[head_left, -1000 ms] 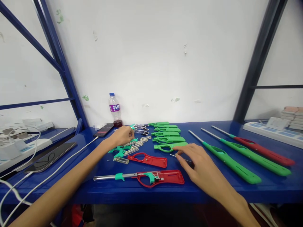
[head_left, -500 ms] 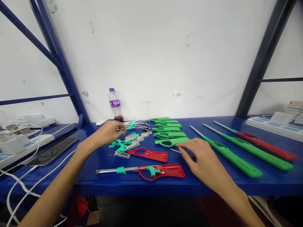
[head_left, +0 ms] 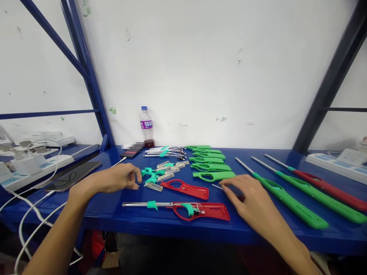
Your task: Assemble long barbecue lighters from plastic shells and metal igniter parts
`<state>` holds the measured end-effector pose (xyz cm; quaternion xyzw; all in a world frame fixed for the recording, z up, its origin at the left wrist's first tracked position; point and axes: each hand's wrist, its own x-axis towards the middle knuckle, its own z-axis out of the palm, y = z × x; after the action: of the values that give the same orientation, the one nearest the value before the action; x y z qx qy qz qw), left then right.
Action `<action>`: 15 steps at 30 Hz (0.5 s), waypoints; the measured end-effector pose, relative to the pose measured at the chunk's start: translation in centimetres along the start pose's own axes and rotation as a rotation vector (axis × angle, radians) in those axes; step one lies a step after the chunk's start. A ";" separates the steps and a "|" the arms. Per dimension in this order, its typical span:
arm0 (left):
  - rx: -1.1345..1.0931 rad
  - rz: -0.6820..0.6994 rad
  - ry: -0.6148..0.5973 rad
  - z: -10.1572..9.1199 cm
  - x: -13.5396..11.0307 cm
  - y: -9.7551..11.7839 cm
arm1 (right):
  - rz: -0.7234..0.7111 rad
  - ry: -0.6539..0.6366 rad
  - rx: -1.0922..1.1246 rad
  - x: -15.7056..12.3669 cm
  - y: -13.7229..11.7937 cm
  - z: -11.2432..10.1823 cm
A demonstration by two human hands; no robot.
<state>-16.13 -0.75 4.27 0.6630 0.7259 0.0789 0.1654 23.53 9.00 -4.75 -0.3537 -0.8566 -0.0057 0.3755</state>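
Blue metal counter (head_left: 114,214). Near the front edge lies an open red plastic lighter shell (head_left: 210,211), its steel tube pointing left. Green shells (head_left: 210,168) are rowed toward the back edge. Left hand (head_left: 114,179): fingers (head_left: 134,178) curled just beside a clear plastic tube (head_left: 153,186), grip not discernible. Right hand (head_left: 254,198): spread flat, fingertips touching a thin metal rod (head_left: 217,186).
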 end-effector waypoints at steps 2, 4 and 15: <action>-0.012 0.003 -0.018 0.3 0.5 -0.2 | 0.002 -0.008 -0.006 0.0 0.0 0.0; -0.024 0.017 -0.027 0.7 0.8 -0.3 | -0.006 -0.015 -0.013 0.0 0.0 0.0; -0.013 0.043 0.031 1.0 0.9 -0.1 | -0.364 -0.210 -0.172 8.3 -6.5 -1.1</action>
<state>-15.95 -0.02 3.18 0.6760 0.7135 0.0976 0.1566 16.34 8.84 3.09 -0.2227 -0.9370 -0.1095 0.2456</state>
